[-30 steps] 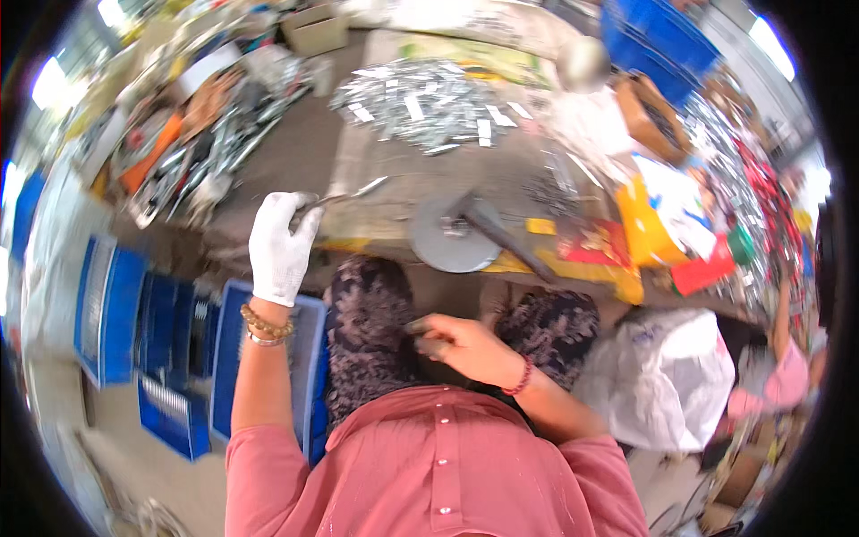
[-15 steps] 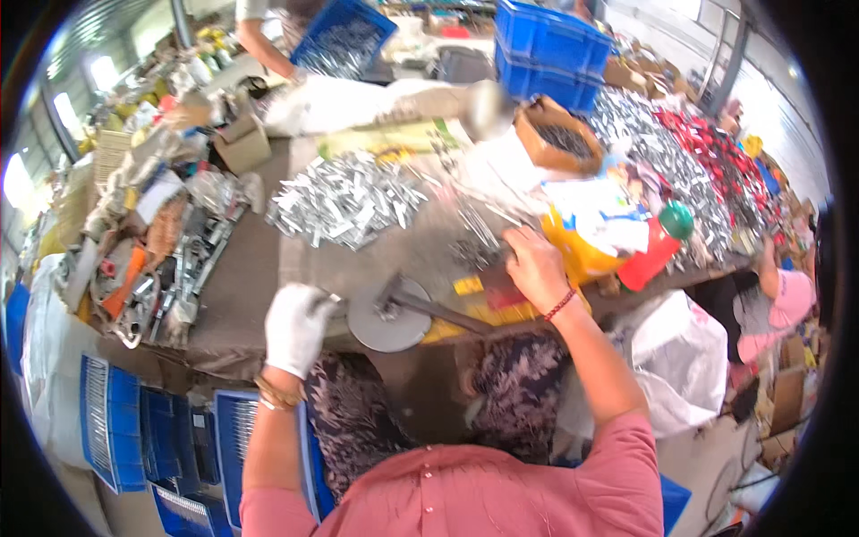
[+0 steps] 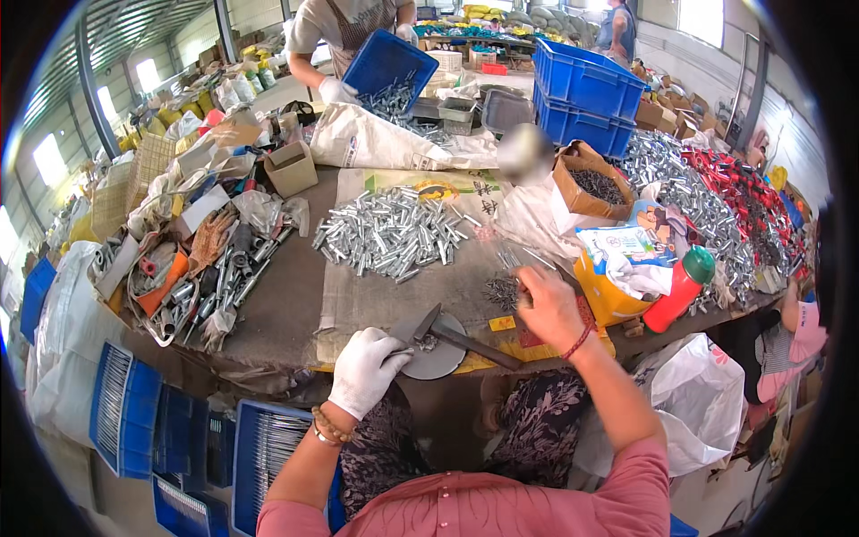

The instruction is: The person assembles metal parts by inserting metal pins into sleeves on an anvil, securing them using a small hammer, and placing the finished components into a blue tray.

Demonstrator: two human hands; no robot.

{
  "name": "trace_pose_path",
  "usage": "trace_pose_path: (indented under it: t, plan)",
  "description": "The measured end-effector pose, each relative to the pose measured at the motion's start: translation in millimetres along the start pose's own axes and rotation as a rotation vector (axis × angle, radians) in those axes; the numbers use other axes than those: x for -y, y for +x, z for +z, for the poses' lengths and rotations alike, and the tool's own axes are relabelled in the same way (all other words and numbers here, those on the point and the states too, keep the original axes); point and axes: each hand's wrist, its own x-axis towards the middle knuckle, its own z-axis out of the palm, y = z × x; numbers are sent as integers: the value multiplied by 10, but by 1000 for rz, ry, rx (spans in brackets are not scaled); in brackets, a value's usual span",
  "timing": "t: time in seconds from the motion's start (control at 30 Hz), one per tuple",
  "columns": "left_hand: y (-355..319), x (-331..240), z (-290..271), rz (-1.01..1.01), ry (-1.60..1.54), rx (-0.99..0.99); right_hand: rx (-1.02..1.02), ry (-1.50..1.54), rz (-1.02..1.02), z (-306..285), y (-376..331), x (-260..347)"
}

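the two hands are held well apart over the near part of the tabletop [image 3: 277,313]. on the left hand [image 3: 367,369] a white knitted glove is worn, and its fingers are pinched together on a thin metal piece [image 3: 400,353], of which only a short end is exposed. the right hand [image 3: 549,309] is left bare; its fingertips are drawn in just beside a small heap of dark pins [image 3: 501,291], and whether anything is gripped there cannot be told.

between the hands a round grey metal plate [image 3: 438,363] is set at the tabletop's near edge. a hammer [image 3: 480,347] is laid across it, its head on the plate near the glove and its handle pointed to the right. near the handle a small yellow card [image 3: 502,323] is seen.

farther out, a broad pile of silvery metal tubes [image 3: 389,233] is spread. to its right are placed a cardboard box [image 3: 586,202] filled with dark small parts and a red bottle [image 3: 673,295] with a green cap. beyond the pile, a blue crate [image 3: 380,64] is held tilted by a co-worker [image 3: 344,31], with metal parts at its lower edge.
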Motion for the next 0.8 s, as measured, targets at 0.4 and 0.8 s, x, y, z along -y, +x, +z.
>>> trace_pose_path:
  t: [0.4,0.8]
  plan:
    - [-146,-10,119,8,-55,-65,121,594,137,311,-247,1119]
    - [-90,15,78,-39,-43,-8,38,278,-48,318,-176,1099]
